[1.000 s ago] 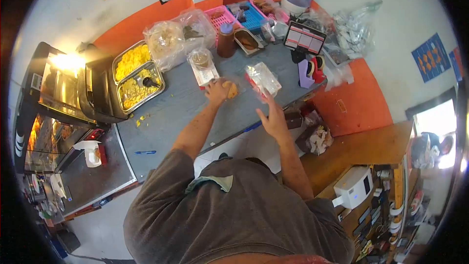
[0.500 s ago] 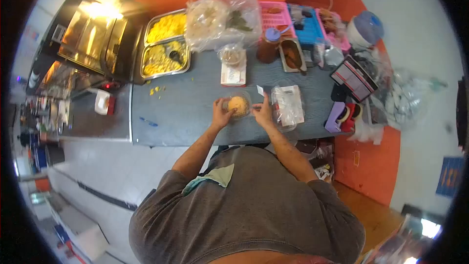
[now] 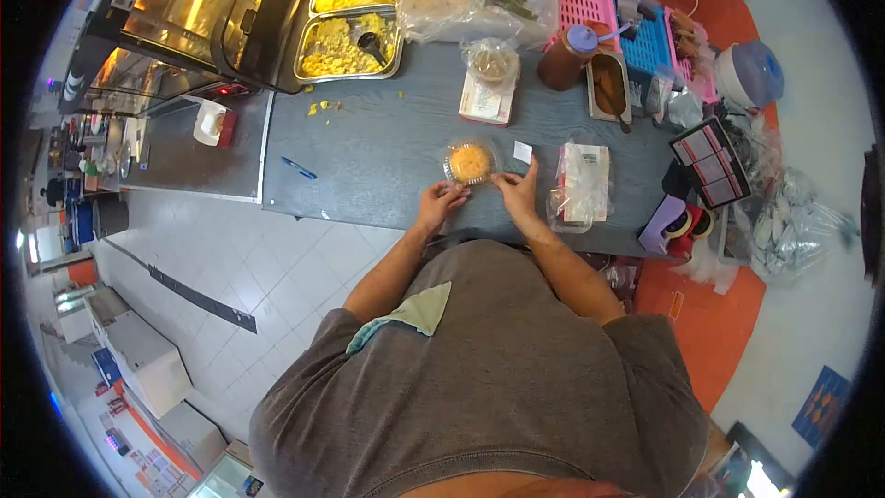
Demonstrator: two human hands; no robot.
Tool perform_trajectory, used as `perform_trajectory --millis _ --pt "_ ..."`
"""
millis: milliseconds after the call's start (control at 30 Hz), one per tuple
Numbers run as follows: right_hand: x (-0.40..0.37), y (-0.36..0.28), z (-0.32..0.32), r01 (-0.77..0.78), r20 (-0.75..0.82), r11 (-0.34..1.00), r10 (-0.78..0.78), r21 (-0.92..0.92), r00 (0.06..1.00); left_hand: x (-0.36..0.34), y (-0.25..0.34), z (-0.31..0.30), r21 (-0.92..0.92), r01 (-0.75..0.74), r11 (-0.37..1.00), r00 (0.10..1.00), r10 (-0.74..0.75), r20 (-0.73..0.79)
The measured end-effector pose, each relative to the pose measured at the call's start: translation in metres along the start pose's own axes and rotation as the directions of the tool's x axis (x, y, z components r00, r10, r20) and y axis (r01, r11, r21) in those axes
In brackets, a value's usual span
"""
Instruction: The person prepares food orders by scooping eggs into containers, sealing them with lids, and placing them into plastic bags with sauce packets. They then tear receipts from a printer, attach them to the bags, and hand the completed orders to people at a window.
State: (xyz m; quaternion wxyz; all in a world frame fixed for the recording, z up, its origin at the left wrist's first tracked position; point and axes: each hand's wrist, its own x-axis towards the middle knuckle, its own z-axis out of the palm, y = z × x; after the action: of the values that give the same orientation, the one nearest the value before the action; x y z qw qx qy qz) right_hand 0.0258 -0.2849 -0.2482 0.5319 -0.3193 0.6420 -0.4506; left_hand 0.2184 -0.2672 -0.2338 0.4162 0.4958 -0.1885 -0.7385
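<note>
A round orange-brown food item (image 3: 470, 162) sits in a clear plastic container on the dark grey counter. My left hand (image 3: 442, 200) is at the container's front left edge, fingers together; what they pinch is too small to make out. At the front right edge, my right hand (image 3: 517, 192) has its thumb by the container and its index finger raised, with a small white label (image 3: 523, 152) at that fingertip. Right of this hand lies a red and white box (image 3: 584, 183) under clear plastic. Behind the container is another box (image 3: 485, 103) with a wrapped cup (image 3: 492, 65) on it.
Metal trays of yellow food (image 3: 350, 44) stand at the back left, beside a lit glass warmer (image 3: 189, 9). A sauce bottle (image 3: 565, 60), a sauce tray (image 3: 608, 88) and coloured baskets (image 3: 587, 5) line the back right. A blue pen (image 3: 299, 168) lies left; tape rolls (image 3: 687, 224) stand right.
The camera view has shifted, so the counter appears differently placed. My left hand has moved from the container's left side to its front left edge. The label remains at my right index finger.
</note>
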Motion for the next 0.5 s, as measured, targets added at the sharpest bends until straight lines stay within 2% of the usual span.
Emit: perform_trajectory --millis 67,100,133,167,200,233,267,300,333,400,433,500 --pt "-0.011 -0.017 -0.001 -0.009 -0.046 0.996 0.005 -0.087 0.999 0.005 0.007 0.000 0.010 0.011 1.000 1.000 -0.011 0.005" --pt "-0.015 -0.019 -0.002 0.235 -0.251 0.908 -0.332 -0.348 0.909 0.007 0.012 0.002 0.025 0.009 1.000 1.000 -0.009 -0.002" --pt "-0.016 -0.021 -0.005 0.366 -0.332 0.693 -0.656 -0.620 0.678 0.009 0.017 0.005 0.021 0.012 1.000 1.000 -0.012 0.010" --pt "-0.019 -0.019 -0.014 0.310 -0.349 0.815 -0.509 -0.490 0.787 0.012 0.022 0.010 -0.021 0.043 0.999 0.999 -0.043 -0.005" --pt "-0.026 -0.025 -0.011 0.306 -0.356 0.812 -0.513 -0.497 0.781 0.014 0.025 0.012 -0.062 0.074 0.995 0.997 -0.075 -0.019" --pt "-0.035 -0.034 -0.007 0.218 -0.323 0.956 -0.273 -0.195 0.906 0.020 0.024 0.010 -0.061 0.082 0.995 0.997 -0.082 -0.006" --pt "-0.043 -0.043 -0.001 0.065 -0.208 0.991 -0.040 0.114 0.977 0.026 0.021 0.008 -0.085 0.095 0.992 0.995 -0.092 0.033" --pt "-0.044 -0.046 0.009 -0.009 -0.185 0.996 0.024 0.086 0.982 0.031 0.019 0.007 -0.109 0.108 0.988 0.992 -0.100 0.073" --pt "-0.041 -0.044 0.015 -0.005 -0.200 0.996 0.021 0.084 0.980 0.036 0.016 0.006 -0.107 0.115 0.988 0.991 -0.106 0.087" --pt "-0.035 -0.033 0.029 0.064 -0.180 0.982 -0.096 -0.177 0.979 0.041 0.012 0.003 -0.126 0.157 0.979 0.986 -0.147 0.084" --pt "-0.032 -0.029 0.039 0.116 -0.241 0.983 -0.148 -0.142 0.959 0.040 0.015 0.004 -0.121 0.163 0.979 0.984 -0.153 0.091" --pt "-0.031 -0.026 0.047 0.097 -0.286 0.988 -0.128 -0.121 0.950 0.038 0.020 0.006 -0.113 0.203 0.973 0.977 -0.193 0.088"
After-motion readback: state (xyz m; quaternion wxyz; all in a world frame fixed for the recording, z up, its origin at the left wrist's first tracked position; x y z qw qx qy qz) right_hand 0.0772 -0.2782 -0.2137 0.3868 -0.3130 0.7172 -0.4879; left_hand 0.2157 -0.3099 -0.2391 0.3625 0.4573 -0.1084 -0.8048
